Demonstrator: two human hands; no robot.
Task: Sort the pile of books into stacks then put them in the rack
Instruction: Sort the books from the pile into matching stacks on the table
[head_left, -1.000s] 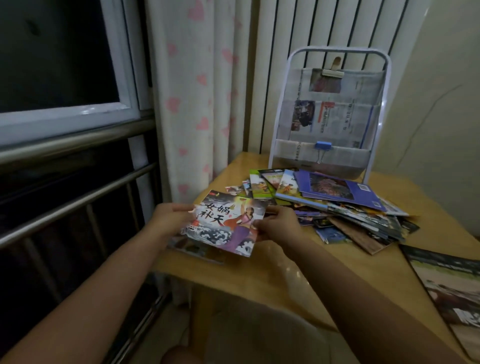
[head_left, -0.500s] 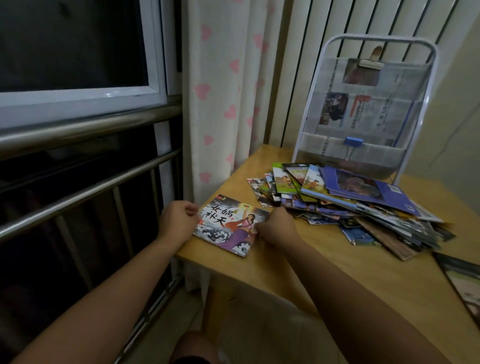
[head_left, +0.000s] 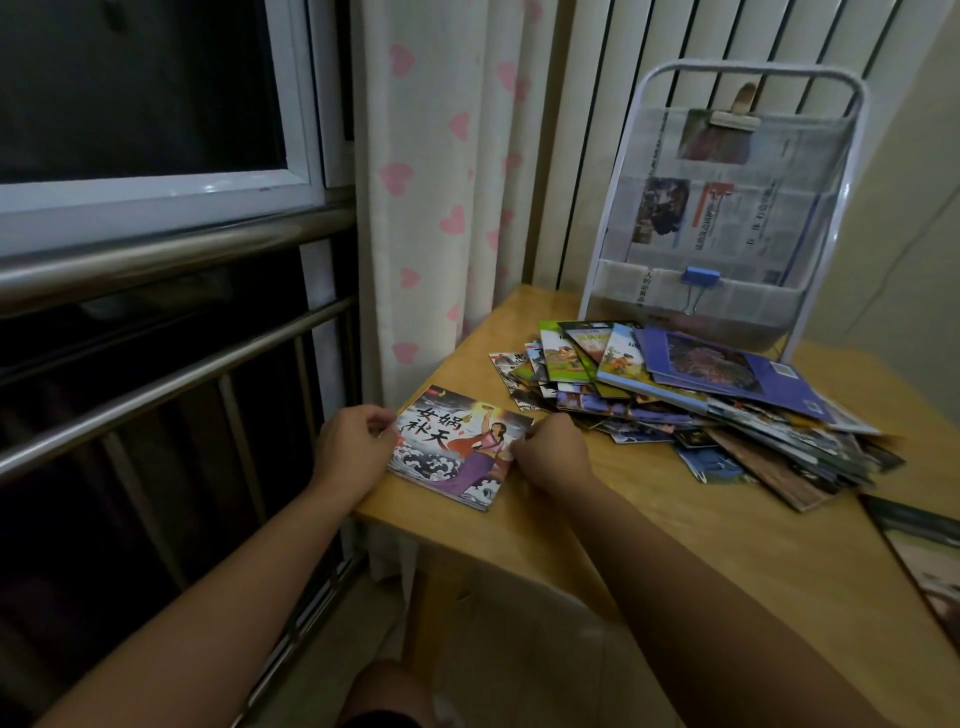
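A: Surface check. We've got a light wooden table (head_left: 701, 545), glossy top, near-left corner by the curtain.

B: What's lying on it?

A: Small stack of picture books (head_left: 457, 447) flat at the near-left corner, top cover showing a painted figure over waves. A loose, fanned pile of books (head_left: 691, 400) sits mid-table, well apart from the stack.

B: Anything else?

A: White wire rack (head_left: 727, 218) lined with newspaper stands upright at the far edge, just behind the pile. A dark-framed picture (head_left: 919, 556) lies at the right edge, cropped.
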